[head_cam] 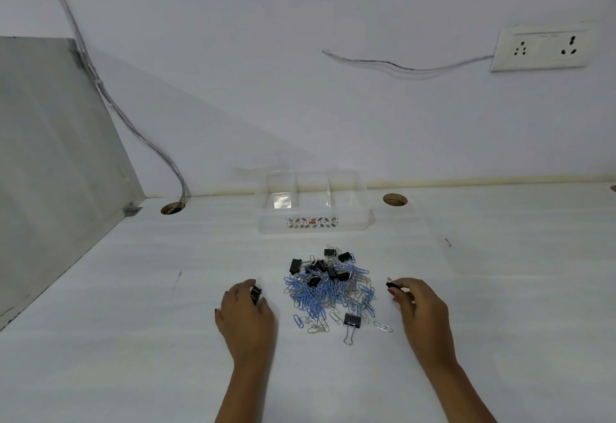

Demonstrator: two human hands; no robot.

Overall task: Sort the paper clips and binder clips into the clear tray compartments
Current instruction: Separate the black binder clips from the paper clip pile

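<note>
A heap of blue and silver paper clips (328, 292) mixed with several black binder clips (320, 267) lies mid-table. One larger black binder clip (351, 322) sits apart at the heap's near edge. Behind the heap stands the clear tray (315, 222) with three compartments, which look bare. To the left of the heap, my left hand (245, 312) holds a black binder clip (256, 293) in its fingers. On the other side, my right hand (421, 306) pinches a small black binder clip (392, 285) at its fingertips.
The white table (133, 322) has two round cable holes (395, 200) near the wall. A grey partition (50, 156) closes the left side, with cables running down into the left hole (173, 208). A wall socket (541, 49) sits at upper right.
</note>
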